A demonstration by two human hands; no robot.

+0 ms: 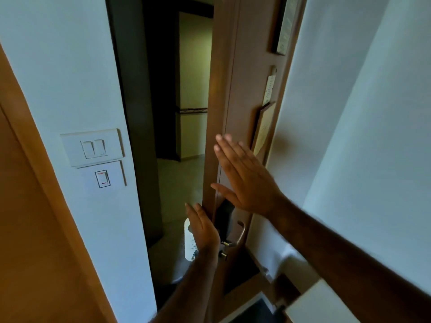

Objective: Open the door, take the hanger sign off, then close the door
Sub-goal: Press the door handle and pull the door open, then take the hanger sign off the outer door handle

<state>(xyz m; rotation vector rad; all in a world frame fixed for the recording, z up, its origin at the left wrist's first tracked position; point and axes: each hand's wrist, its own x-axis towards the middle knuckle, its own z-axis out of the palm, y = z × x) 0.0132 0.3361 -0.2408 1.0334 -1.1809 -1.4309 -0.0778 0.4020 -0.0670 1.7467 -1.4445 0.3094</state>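
Note:
The brown wooden door stands open, edge toward me, with a dim corridor beyond. A white hanger sign hangs on the outer side of the door at handle height, partly hidden by my left hand. That hand reaches around the door edge with fingers straight, next to the sign; I cannot see a grip on it. My right hand is flat and open in front of the inner face of the door, above the black lock plate and the metal lever handle.
A white wall with light switches and a single switch borders the opening on the left. An orange-brown panel lies far left. Framed notices hang on the door's inner face. A white wall is right.

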